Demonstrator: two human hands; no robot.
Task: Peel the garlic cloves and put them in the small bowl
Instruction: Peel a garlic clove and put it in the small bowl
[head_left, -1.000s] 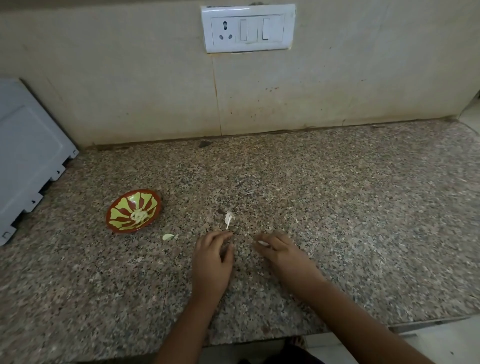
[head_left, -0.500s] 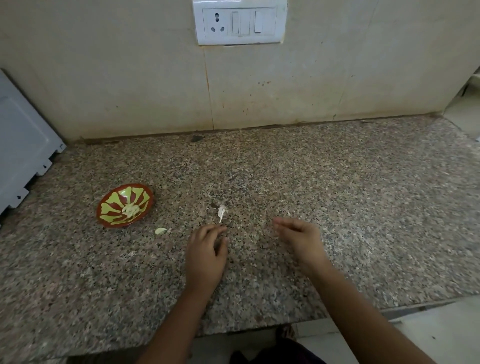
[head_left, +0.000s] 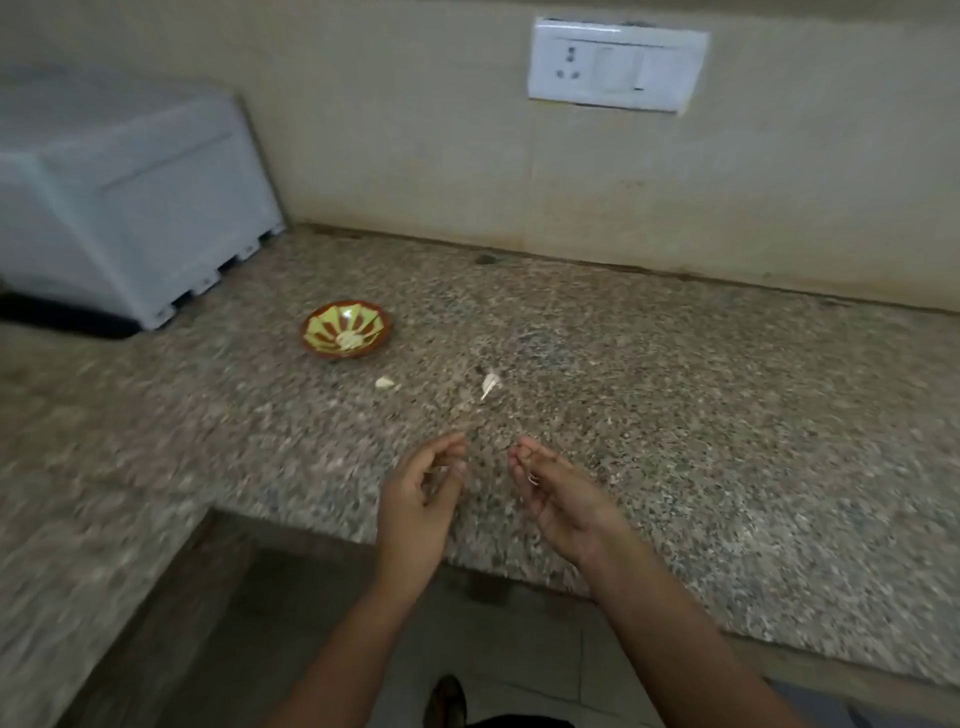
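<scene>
Garlic fleck (head_left: 532, 478) may slip off the loosely cupped right hand (head_left: 558, 501) past the desk's (head_left: 727, 415) front edge; left hand (head_left: 423, 499) curled (I can't tell on what).

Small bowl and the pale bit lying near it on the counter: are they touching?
Apart. The head view shows a strip of bare granite counter between the small bowl and the pale bit.

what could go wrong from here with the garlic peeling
1. The left hand and right hand hover by the counter front edge; any small bit in them (too blurred to tell) could drop to the floor.
2. A pale garlic piece lies outside the small bowl and could get overlooked on the speckled granite.
</scene>
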